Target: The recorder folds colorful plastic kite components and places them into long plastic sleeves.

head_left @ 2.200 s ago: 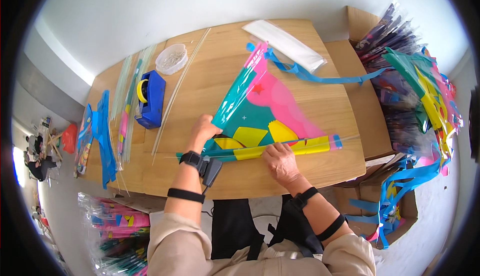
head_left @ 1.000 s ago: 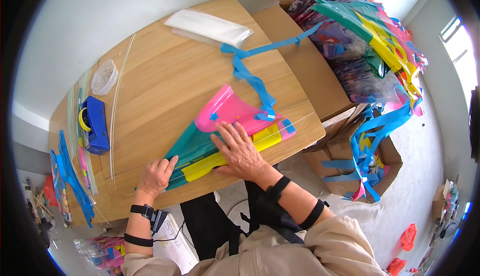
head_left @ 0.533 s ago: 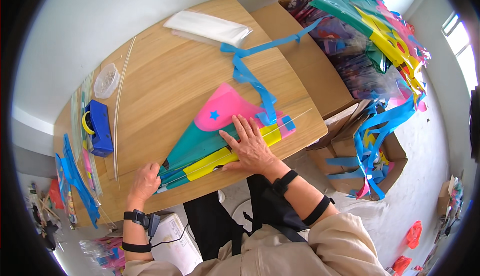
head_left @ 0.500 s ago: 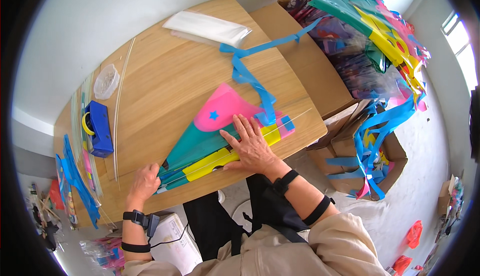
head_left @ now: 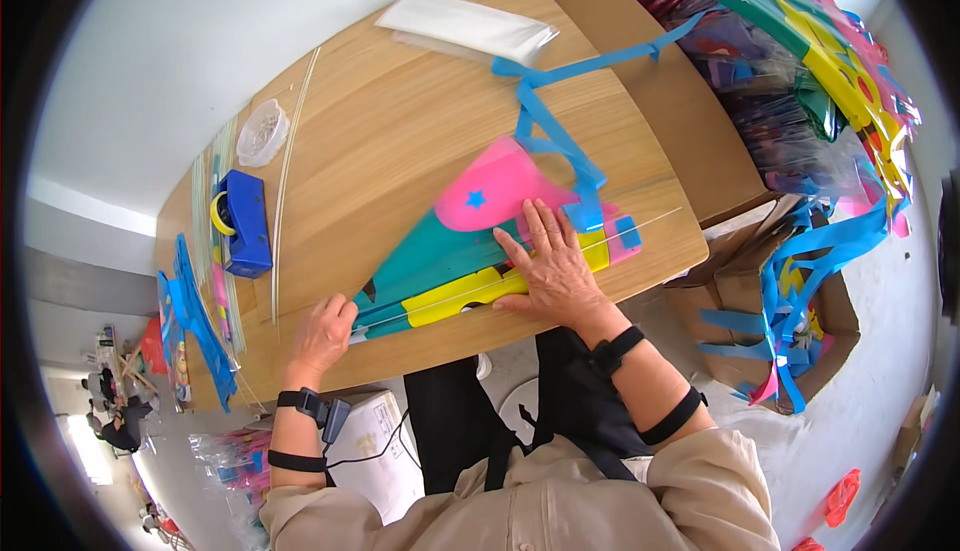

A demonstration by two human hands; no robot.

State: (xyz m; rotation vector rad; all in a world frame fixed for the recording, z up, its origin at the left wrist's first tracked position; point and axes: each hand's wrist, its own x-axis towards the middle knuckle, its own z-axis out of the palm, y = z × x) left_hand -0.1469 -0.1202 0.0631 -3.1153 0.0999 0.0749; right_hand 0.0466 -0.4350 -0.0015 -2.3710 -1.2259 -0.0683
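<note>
A folded kite (head_left: 415, 249) in teal, pink and yellow lies along the near edge of the wooden table, with a blue star on its pink part. A thin white rod (head_left: 646, 221) runs along its yellow strip and sticks out past the right end. My left hand (head_left: 322, 335) is closed at the kite's narrow left tip, pinching the end there. Flat on the yellow and teal part, my right hand (head_left: 556, 266) rests with fingers spread. From the kite's right end a blue ribbon (head_left: 560, 131) trails across the table toward the far right.
On the table are a blue tape dispenser (head_left: 247, 223), a clear tub (head_left: 264, 133), several thin rods (head_left: 290, 179) and white plastic sleeves (head_left: 465, 26). To the right, a kite pile (head_left: 800, 36) tops cardboard boxes; an open carton (head_left: 825, 346) holds blue ribbons.
The whole view has shifted, so the table and things appear farther right and a little higher. Both hands keep their places on the kite.
</note>
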